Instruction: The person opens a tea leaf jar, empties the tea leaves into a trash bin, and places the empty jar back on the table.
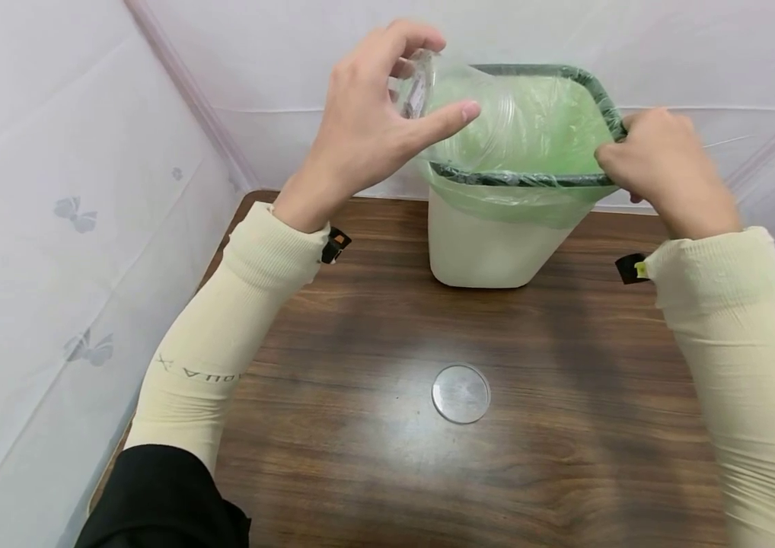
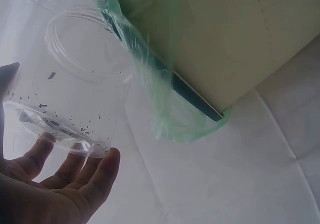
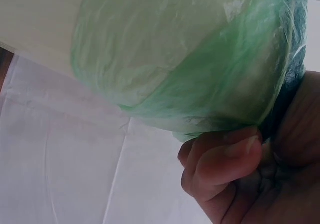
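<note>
My left hand [image 1: 370, 114] grips a clear plastic jar [image 1: 456, 99] by its base, tipped over on its side with its mouth end over the bin. Small dark flecks cling inside the jar [image 2: 75, 93], as the left wrist view shows, and a printed label sits at its base. My right hand [image 1: 668, 164] holds the rim of a cream trash bin [image 1: 490, 243], fingers curled round the edge. A green bag [image 1: 566, 122] lines the bin and folds over its dark rim; the right wrist view shows the bag [image 3: 200, 88] beside my curled fingers. The bin leans to one side.
A round clear lid [image 1: 460, 393] lies flat on the brown wooden table [image 1: 333, 426], in front of the bin. White sheeting [image 1: 86, 114] hangs behind and to the left of the table.
</note>
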Demonstrator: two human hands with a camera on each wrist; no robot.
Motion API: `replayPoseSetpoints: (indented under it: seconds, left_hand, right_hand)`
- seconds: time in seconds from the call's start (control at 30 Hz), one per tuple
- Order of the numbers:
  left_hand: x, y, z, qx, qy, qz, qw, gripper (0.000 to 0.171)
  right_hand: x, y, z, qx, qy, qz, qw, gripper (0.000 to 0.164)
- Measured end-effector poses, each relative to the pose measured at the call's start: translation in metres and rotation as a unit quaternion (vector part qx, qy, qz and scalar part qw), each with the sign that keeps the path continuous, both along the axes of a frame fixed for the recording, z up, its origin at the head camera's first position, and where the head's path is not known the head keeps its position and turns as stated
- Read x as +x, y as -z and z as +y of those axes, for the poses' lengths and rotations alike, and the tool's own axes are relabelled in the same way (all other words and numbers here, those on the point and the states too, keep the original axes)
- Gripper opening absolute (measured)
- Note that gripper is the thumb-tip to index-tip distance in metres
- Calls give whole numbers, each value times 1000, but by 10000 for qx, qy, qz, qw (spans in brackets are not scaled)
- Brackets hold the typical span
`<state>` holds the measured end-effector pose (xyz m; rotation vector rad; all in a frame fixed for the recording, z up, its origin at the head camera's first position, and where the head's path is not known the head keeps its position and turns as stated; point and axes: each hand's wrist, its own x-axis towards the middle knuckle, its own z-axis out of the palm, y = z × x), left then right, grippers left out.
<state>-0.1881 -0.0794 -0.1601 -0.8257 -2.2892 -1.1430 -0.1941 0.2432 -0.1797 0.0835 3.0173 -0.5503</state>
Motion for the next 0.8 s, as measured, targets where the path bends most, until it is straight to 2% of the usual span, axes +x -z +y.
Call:
replayPoseSetpoints:
  seconds: [0.23,0.4,0.57,0.6,0.73,0.8]
  left_hand:
    - [5,1,-6,207,-78,-198,9996,61]
    - [8,3,-11,379,-59,-235,9990,58]
    - [11,5,-16,544,-81,-458,9974,56]
    - [11,6,-16,573,-92,-494,9971,56]
    - [14,9,-20,662,-122,-549,9962,56]
    - [16,10,-22,710,-146,-596,9956,55]
  right_hand:
    - [-2,3,1,-176,-47,139,9997,14]
    - [-4,4,6,-364,-49,149,9992,24]
    - [-5,3,9,-465,-57,194,9987,25]
    - [-5,3,9,-491,-53,162,9986,30]
    - [-3,2,9,-554,-27,-14,9985,64]
    - [-2,1,9,-583,10,-79,9983,71]
